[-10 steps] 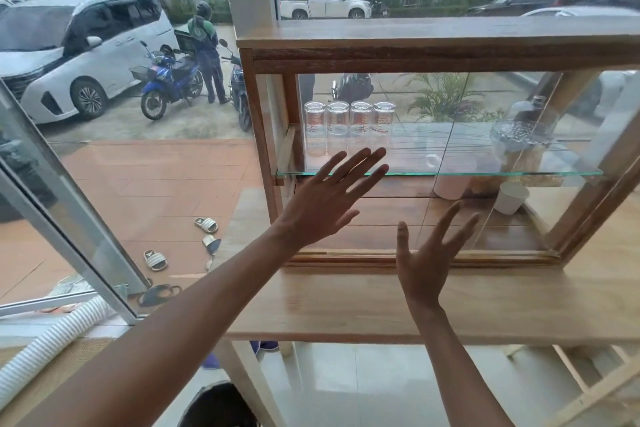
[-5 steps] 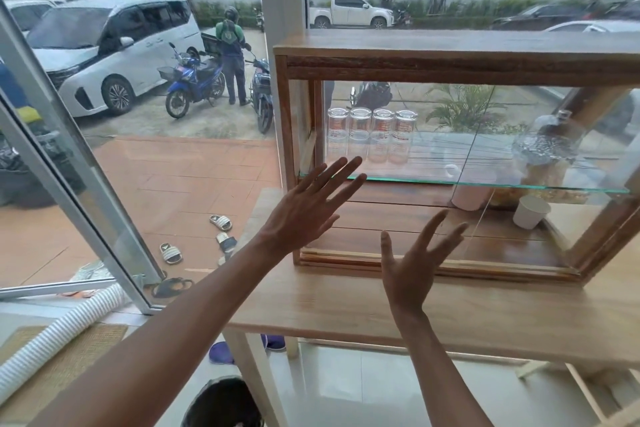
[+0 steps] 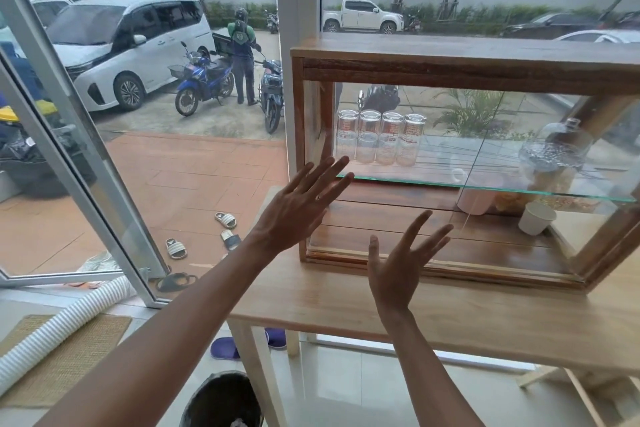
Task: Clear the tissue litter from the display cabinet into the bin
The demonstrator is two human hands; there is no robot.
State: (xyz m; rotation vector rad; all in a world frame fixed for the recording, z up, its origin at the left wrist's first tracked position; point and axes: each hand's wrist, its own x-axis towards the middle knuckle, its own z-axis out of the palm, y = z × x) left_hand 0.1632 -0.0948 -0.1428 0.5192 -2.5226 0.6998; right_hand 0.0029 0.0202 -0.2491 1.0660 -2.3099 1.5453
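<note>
A wooden display cabinet (image 3: 450,69) with glass front stands on a light wooden table (image 3: 485,315). My left hand (image 3: 294,208) is raised, fingers spread, in front of the cabinet's left end. My right hand (image 3: 398,267) is raised with fingers apart, in front of the cabinet's lower front rail. Both hands hold nothing. A dark round bin (image 3: 221,402) sits on the floor below the table's left leg, with a bit of white at its bottom edge. No tissue shows inside the cabinet.
Several upturned glasses (image 3: 381,140) stand on the glass shelf (image 3: 485,185). A pink cup (image 3: 476,199), a white paper cup (image 3: 535,218) and a glass dome (image 3: 554,152) sit at the right. A white ribbed hose (image 3: 59,326) lies on a woven mat at left.
The view has swung left, so the cabinet sits further right in frame. Both hands stay raised and spread; relative to the cabinet they have shifted toward its left end.
</note>
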